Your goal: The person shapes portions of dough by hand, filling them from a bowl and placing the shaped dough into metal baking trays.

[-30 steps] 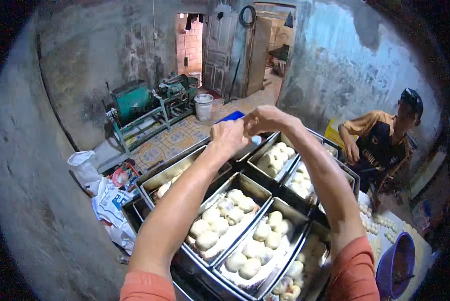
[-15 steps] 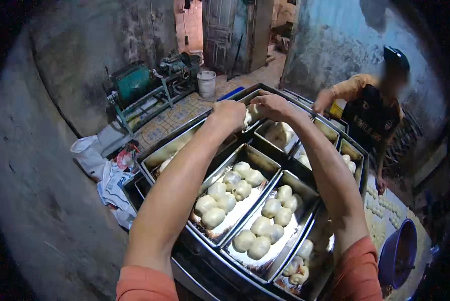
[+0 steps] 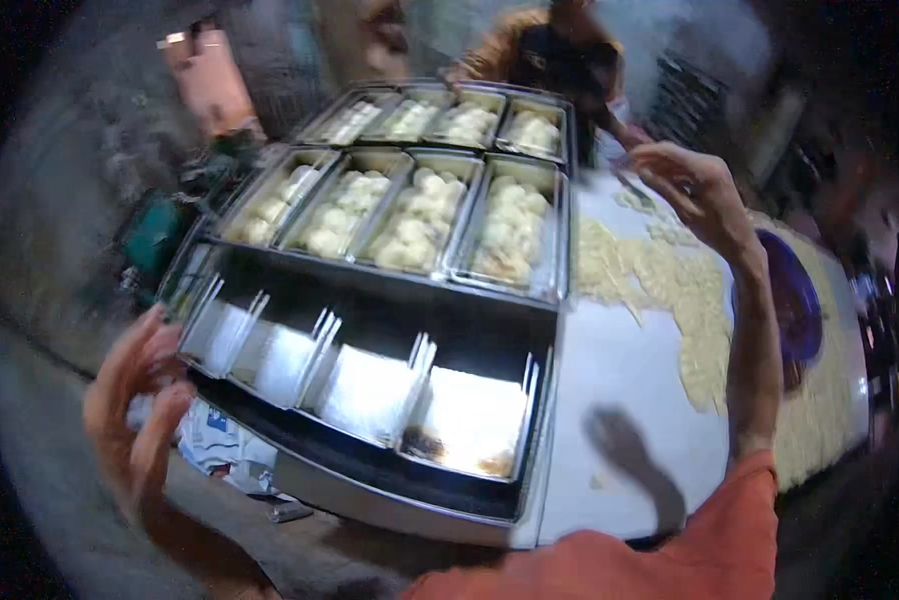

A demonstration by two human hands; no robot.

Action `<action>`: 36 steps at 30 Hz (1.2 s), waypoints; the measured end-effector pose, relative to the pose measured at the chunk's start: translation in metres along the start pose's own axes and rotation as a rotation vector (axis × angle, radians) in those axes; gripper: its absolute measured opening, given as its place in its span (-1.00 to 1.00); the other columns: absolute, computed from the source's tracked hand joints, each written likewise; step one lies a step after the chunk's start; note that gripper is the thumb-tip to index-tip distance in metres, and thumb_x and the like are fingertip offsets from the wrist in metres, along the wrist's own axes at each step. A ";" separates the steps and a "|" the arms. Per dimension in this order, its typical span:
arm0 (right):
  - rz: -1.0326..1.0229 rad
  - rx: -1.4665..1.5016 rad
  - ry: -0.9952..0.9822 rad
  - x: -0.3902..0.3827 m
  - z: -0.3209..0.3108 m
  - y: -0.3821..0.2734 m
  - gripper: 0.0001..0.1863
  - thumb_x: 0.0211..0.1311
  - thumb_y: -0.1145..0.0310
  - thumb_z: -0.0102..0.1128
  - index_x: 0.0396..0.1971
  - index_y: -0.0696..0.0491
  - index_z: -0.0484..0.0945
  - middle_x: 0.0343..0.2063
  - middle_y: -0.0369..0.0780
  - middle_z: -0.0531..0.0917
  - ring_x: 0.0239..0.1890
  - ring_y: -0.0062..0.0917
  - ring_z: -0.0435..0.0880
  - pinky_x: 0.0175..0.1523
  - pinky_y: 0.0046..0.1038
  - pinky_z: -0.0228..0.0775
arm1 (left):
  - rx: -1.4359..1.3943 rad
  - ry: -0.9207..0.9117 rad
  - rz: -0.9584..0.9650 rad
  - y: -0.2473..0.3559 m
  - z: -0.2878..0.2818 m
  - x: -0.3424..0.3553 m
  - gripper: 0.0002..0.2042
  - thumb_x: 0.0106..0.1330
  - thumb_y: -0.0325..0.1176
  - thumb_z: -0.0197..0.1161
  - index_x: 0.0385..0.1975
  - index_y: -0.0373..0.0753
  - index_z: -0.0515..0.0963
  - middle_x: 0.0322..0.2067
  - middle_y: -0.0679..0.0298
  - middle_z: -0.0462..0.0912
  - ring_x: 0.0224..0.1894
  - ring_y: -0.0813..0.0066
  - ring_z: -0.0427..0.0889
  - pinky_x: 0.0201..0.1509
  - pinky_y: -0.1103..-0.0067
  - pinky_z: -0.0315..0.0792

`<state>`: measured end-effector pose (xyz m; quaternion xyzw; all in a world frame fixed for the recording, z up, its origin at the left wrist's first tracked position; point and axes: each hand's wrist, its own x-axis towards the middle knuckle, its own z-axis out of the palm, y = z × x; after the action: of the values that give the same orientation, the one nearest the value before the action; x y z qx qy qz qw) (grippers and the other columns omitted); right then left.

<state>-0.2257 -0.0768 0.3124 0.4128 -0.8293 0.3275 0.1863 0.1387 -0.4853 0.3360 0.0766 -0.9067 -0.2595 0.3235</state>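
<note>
Plainly, two of the three rows of tins in front of you are stocked; the eight filled tins [image 3: 524, 175] hold pale dough balls [image 3: 424, 215] along their lengths; the four front tins [image 3: 469, 400], nearest you, show shiny bottoms and no dough balls, so that row looks unfilled; your left hand [image 3: 134, 400] is just beside the front row's left end, fingers and thumb spread, blurred, with nothing visible between them; your right hand [image 3: 691, 190] is raised above the white table [image 3: 609, 350], its fingers loosely curved and parted, pinching nothing that shows; small dough pieces [image 3: 704, 310] cover much of that table, beside the purple tub [image 3: 794, 290]; a co-worker [image 3: 559, 60] is beyond the far row.
</note>
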 end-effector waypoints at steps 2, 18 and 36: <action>0.220 0.044 0.026 -0.081 -0.025 0.042 -0.72 0.39 0.30 0.26 -0.01 0.12 0.65 -0.27 -0.21 0.78 -0.21 -0.64 0.71 -0.08 -0.51 0.53 | -0.114 -0.119 0.053 -0.009 0.002 -0.065 -0.39 0.27 -0.21 0.30 0.29 -0.37 0.42 0.09 -0.09 0.63 0.01 0.20 0.69 0.02 0.39 0.57; 1.143 0.258 0.125 -0.504 -0.049 0.153 -0.69 0.34 0.30 0.17 -0.13 0.24 0.66 -0.45 -0.14 0.70 -0.42 -0.52 0.66 -0.22 -0.48 0.48 | -0.705 -0.997 -0.367 0.234 0.411 -0.203 -0.48 0.25 -0.34 0.44 0.21 -0.35 0.53 -0.03 0.03 0.73 -0.05 0.36 0.74 -0.05 0.51 0.58; 0.954 0.194 -0.025 -0.488 -0.031 0.181 -0.66 0.26 0.18 0.35 -0.10 0.10 0.69 -0.39 -0.15 0.75 -0.38 -0.37 0.75 -0.25 -0.37 0.56 | -0.530 -0.646 -0.399 0.326 0.619 -0.180 -0.69 0.31 -0.38 0.36 -0.02 -0.43 0.62 -0.19 0.07 0.72 -0.22 0.43 0.69 -0.13 0.55 0.55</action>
<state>-0.0829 0.3002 -0.0184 0.0062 -0.8937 0.4473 -0.0337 -0.0991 0.1084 0.0009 0.0793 -0.8309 -0.5502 -0.0237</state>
